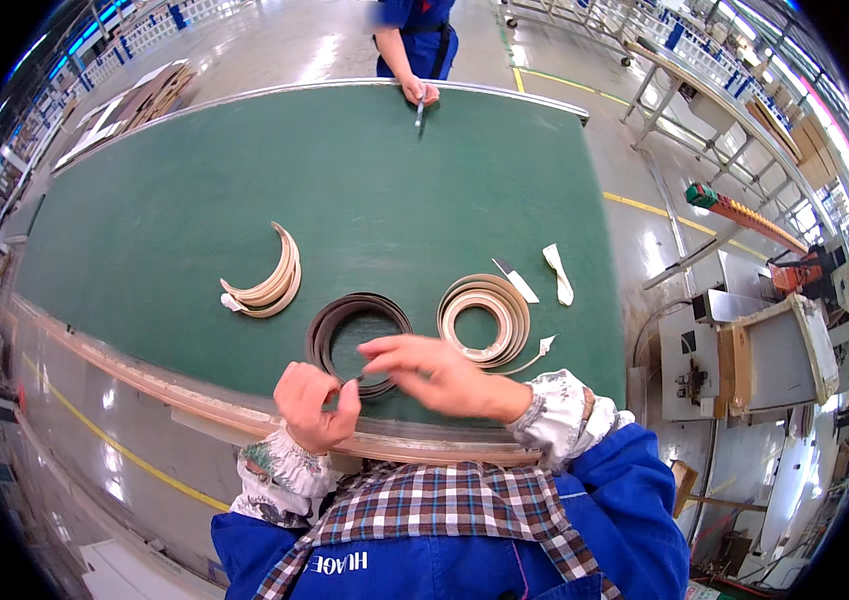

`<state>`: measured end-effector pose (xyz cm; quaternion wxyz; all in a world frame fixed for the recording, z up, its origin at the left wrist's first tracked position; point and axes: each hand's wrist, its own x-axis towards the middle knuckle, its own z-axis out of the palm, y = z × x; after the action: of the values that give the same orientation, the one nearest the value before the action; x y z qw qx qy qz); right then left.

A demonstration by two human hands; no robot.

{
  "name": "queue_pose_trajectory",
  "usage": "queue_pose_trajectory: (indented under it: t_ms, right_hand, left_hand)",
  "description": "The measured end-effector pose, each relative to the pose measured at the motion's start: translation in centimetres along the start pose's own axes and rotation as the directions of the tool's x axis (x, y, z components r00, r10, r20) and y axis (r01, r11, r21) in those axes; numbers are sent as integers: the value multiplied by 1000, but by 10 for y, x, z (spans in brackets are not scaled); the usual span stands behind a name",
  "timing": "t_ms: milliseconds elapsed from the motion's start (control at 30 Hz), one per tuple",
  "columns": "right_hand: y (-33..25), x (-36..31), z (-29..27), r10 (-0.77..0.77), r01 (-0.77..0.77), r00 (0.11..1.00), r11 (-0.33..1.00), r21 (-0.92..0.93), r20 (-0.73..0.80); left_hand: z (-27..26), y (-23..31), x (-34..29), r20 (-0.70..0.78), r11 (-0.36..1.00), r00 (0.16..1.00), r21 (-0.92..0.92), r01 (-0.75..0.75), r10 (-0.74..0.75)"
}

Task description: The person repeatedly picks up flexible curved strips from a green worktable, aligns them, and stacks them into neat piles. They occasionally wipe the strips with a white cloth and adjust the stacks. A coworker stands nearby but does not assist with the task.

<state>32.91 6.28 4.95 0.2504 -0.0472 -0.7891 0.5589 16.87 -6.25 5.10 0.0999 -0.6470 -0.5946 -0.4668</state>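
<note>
The dark roll (pixel 319 335) lies just beyond both hands on the worktable, a coiled strip of blackish brown wound into a ring around a round hole, its turns showing as fine concentric edges; the fingers overlap its near side. The left hand (pixel 316 407) is curled almost to a fist, thumb toward the roll, and whether it grips anything cannot be told. The right hand (pixel 449 375) reaches leftward with fingers stretched nearly straight and close together, tips over the roll's near edge; whether they pinch anything cannot be told either. Just beyond the right hand sits a beige coil (pixel 514 318), wound more loosely, one tail curving out to its right. Farther off and to the left of the left hand lies a crescent-shaped bundle of beige strips (pixel 284 285); beyond the right hand and to its right are a dark-and-white piece (pixel 517 281) and a crumpled white strip (pixel 558 274). The worktable (pixel 174 210) has a matt green top. Far ahead of both hands, a co-worker's hand (pixel 420 92) holds a slim tool (pixel 419 118). Around it spreads a glossy grey floor (pixel 314 58) with yellow lines, and metal frames (pixel 656 95) stand off to the right.
</note>
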Motion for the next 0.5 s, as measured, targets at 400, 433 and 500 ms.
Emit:
queue_pose_trajectory:
  t_ms: [400,433,500]
  right_hand:
    - [74,-35,-20,-55,202,976,601,-774,212]
    - [73,-35,-21,-70,229,970,591,-773,234]
    - [78,-35,-21,-81,261,960,609,-749,268]
  left_hand:
    - [38,-30,-21,704,963,670,79,257,-236]
    - [38,-35,-22,768,967,598,112,228,-230]
    - [38,-39,-25,794,984,582,116,136,-174]
